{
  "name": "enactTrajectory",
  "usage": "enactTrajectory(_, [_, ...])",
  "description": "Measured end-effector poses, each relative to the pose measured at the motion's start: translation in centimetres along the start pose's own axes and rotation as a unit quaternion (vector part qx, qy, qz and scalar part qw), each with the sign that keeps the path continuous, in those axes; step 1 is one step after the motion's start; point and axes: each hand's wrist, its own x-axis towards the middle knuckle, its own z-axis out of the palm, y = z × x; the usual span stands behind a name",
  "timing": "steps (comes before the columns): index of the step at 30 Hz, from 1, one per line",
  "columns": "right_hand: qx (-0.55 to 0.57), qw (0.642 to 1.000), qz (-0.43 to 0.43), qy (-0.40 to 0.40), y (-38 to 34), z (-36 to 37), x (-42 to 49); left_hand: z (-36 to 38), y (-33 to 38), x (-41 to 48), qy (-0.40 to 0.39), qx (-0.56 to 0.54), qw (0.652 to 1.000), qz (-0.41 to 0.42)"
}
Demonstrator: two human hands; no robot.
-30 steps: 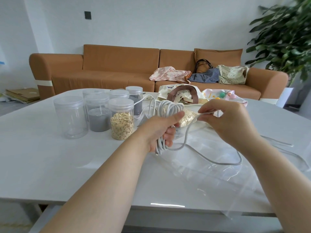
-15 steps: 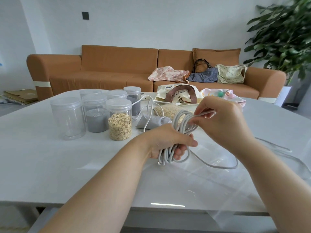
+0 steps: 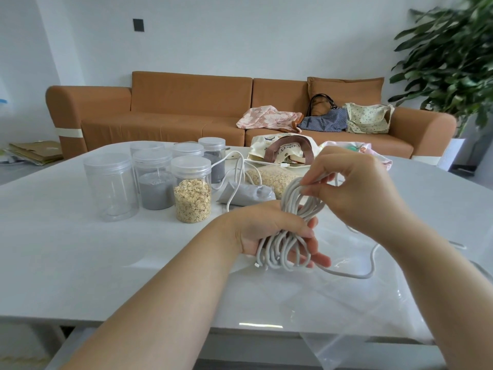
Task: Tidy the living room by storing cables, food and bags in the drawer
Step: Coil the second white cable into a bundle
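White tabletop (image 3: pixel 80 263) spreads wide in front of me, its near edge running straight across below my forearms. The left-hand stretch between that edge and the cluster of lidded jars (image 3: pixel 149 180) is bare. To the right, a clear plastic sheet (image 3: pixel 346 303) lies flat under my hands and hangs over the near edge. Behind the jars sit a grey pouch (image 3: pixel 248 194), a bag of oats (image 3: pixel 272 177) and a tote bag (image 3: pixel 282 150). Past the table's far rim stand a brown sofa (image 3: pixel 186 110) and, at the right, a leafy plant (image 3: pixel 453 62).

I hold the white cable (image 3: pixel 290 222) as a bundle of loops just above the plastic, in the middle of the table. My left hand (image 3: pixel 269 231) grips the lower half of the bundle, fingers curled round from behind and the thumb laid across the front, so loop ends stick out below my fist. My right hand (image 3: pixel 354 188) is above and just to the right, its fingertips pinching the top of the loops. A loose tail runs from under my left hand, curves right over the plastic and rises behind my right wrist. A second white cord trails between the jars and the pouch, apart from my hands.
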Motion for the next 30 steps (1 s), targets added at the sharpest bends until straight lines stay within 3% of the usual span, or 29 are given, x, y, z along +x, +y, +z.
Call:
enactTrajectory(8, [0.011, 0.999, 0.046, 0.002, -0.2, 0.0, 0.0, 0.5, 0.2, -0.1, 0.070, 0.068, 0.995, -0.037])
enactTrajectory(13, [0.099, 0.990, 0.100, -0.015, 0.2, -0.2, 0.2, 0.4, 0.3, -0.4, 0.051, 0.100, 0.992, -0.054])
enactTrajectory(18, [0.187, 0.969, 0.159, -0.001, 1.4, 0.0, 0.2, 0.3, 0.4, -0.6, 0.015, 0.047, 0.998, -0.033])
enactTrajectory(22, [0.101, 0.982, 0.156, 0.040, 1.8, 0.4, 0.2, -0.3, 0.5, -0.4, 0.047, -0.028, 0.998, -0.016])
enactTrajectory(25, [-0.053, 0.985, 0.147, 0.077, 1.9, 0.4, 0.2, -0.9, 0.4, 0.1, 0.162, -0.098, 0.982, 0.009])
enactTrajectory(27, [-0.091, 0.981, 0.168, 0.035, 1.5, 0.0, 0.3, -1.4, 0.2, 0.4, 0.264, -0.116, 0.957, 0.031])
enactTrajectory(28, [-0.101, 0.978, 0.180, -0.031, 1.1, -0.3, 0.3, -1.6, 0.1, 0.5, 0.308, -0.115, 0.944, 0.039])
enactTrajectory(30, [-0.101, 0.943, 0.206, -0.241, -0.1, -0.9, 0.1, -1.8, 0.0, 0.7, 0.362, -0.122, 0.923, 0.047])
